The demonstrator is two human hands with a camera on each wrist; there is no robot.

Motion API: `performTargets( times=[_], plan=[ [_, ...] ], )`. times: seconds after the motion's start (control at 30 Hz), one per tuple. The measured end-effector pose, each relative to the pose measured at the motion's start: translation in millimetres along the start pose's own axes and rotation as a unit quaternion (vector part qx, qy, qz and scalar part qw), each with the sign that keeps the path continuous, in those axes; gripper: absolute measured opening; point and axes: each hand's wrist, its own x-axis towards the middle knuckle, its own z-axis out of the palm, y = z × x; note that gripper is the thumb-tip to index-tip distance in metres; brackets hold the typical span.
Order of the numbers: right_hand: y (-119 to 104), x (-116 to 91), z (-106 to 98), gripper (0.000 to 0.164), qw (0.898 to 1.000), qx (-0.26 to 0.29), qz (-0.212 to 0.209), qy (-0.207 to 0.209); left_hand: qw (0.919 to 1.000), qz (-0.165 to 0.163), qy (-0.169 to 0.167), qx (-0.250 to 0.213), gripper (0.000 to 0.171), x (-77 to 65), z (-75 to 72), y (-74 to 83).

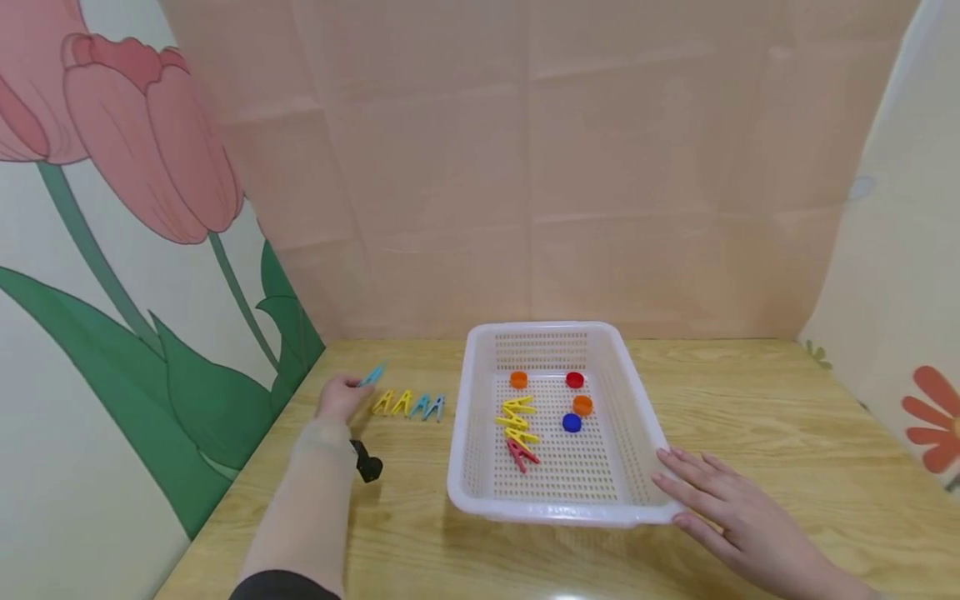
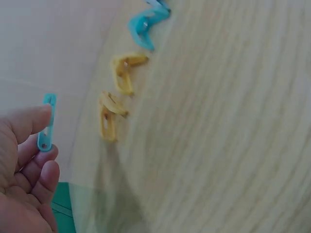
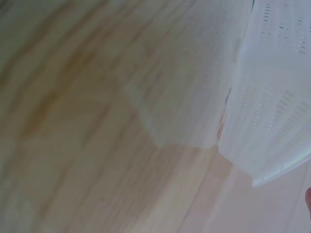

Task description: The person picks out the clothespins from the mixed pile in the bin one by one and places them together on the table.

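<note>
My left hand (image 1: 340, 400) pinches a light blue clothespin (image 1: 372, 376) between thumb and fingers at the table's far left. In the left wrist view this clothespin (image 2: 46, 141) is seen narrow side on. Just right of the hand lies a row of two yellow clothespins (image 1: 402, 403) and two blue ones (image 1: 420, 407). My right hand (image 1: 731, 510) touches the right rim of a white plastic basket (image 1: 555, 510) near its front corner, fingers extended. Only a fingertip (image 3: 308, 196) of it enters the right wrist view.
Inside the basket are yellow clothespins (image 1: 517, 421), a red clothespin (image 1: 521, 454), two orange caps (image 1: 582, 406), a red cap (image 1: 574, 380) and a blue cap (image 1: 572, 422). The wooden table (image 1: 750, 400) meets a wall at the back and painted walls at both sides.
</note>
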Motion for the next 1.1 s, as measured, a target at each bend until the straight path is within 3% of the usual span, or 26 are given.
performTargets(
  times=[0.3,0.5,0.73,1.1],
  plan=[
    [-0.4,-0.5,0.0,0.052,1.0,0.0,0.005,-0.006,0.9974,-0.066,-0.004,0.029,0.043,1.2,2.5,-16.7],
    [-1.0,-0.6,-0.6,0.051,1.0,0.0,0.006,-0.005,0.9966,-0.06,-0.004,0.057,0.044,-2.6,6.1,-20.1],
    [-0.9,-0.4,-0.4,0.05,1.0,-0.002,0.001,-0.004,0.9966,-0.062,0.004,0.055,0.042,-10.8,9.2,-20.1],
    [-1.7,0.1,0.0,0.052,1.0,-0.002,0.0,0.006,0.9953,-0.063,0.006,0.073,0.044,-3.2,13.0,-27.0]
  ],
)
